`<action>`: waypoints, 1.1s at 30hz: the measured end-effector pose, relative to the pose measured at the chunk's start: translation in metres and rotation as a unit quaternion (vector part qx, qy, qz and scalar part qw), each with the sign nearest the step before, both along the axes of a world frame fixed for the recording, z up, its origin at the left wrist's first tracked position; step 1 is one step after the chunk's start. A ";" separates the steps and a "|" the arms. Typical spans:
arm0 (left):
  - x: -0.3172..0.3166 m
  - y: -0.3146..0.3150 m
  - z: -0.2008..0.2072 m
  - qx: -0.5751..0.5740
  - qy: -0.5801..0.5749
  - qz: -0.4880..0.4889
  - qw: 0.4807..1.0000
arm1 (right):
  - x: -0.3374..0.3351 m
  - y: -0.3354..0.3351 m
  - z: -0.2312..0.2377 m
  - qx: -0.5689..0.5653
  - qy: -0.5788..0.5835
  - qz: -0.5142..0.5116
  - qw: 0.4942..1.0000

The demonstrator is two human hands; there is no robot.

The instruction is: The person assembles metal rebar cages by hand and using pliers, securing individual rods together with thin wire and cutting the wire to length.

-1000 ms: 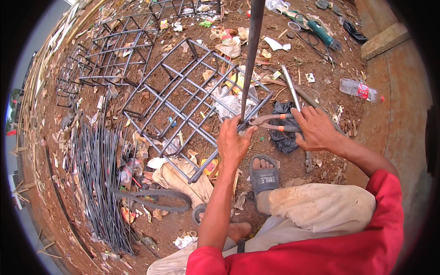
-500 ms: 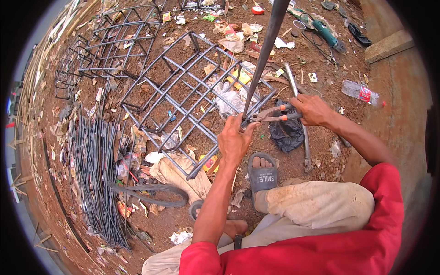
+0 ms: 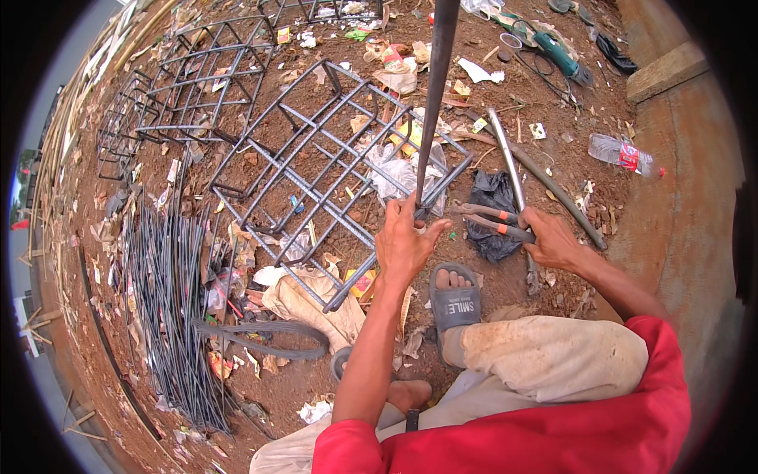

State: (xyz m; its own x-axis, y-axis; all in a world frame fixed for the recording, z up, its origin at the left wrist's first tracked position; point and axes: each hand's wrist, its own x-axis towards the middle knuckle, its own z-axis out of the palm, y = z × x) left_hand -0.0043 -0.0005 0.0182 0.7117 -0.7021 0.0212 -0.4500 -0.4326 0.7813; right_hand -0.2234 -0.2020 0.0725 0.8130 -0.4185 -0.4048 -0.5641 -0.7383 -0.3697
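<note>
Near the middle of the littered dirt ground, the left hand (image 3: 404,241) is curled around the lower part of a long dark steel rod (image 3: 434,95) that rises steeply toward the top edge of the view, thumb and fingers partly spread about it where it meets the corner of a rebar cage (image 3: 332,174) lying flat on the soil. Just to the right, the right hand (image 3: 553,241) is clenched on the handles of a pair of pincers (image 3: 489,220), whose head points left toward the rod and sits close to the left hand's fingertips. Behind the pincers lies a crumpled black plastic bag (image 3: 493,207) and a grey metal pipe (image 3: 509,170). Below the hands a foot in a grey sandal (image 3: 455,300) rests on the ground. Farther left a bundle of thin rods (image 3: 170,300) lies in the dirt, more cages (image 3: 197,79) beyond it, and a plastic bottle (image 3: 620,152) lies well to the right.
</note>
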 end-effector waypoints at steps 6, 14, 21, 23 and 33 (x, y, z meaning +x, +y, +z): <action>0.000 -0.003 0.000 0.022 0.023 0.011 0.999 | 0.018 0.001 0.005 -0.251 -0.090 0.206 0.942; 0.000 -0.004 0.000 0.023 0.023 0.011 0.999 | 0.032 0.017 0.006 -0.333 -0.071 0.211 0.916; 0.002 -0.003 0.002 0.019 0.016 0.005 1.000 | 0.035 0.038 0.015 -0.354 -0.032 0.201 0.913; 0.002 -0.002 0.000 0.011 0.023 0.007 1.000 | 0.035 0.037 0.015 -0.328 -0.033 0.202 0.922; 0.006 0.001 0.006 0.024 0.043 -0.028 0.998 | 0.044 0.021 0.025 -0.198 0.027 0.203 0.959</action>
State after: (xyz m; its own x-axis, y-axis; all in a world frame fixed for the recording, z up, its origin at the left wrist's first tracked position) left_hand 0.0019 0.0002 0.0245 0.6685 -0.7400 -0.0733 -0.4061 -0.4459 0.7976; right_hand -0.1790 -0.1806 0.0975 0.9235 -0.2022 -0.3259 -0.2114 -0.9774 0.0072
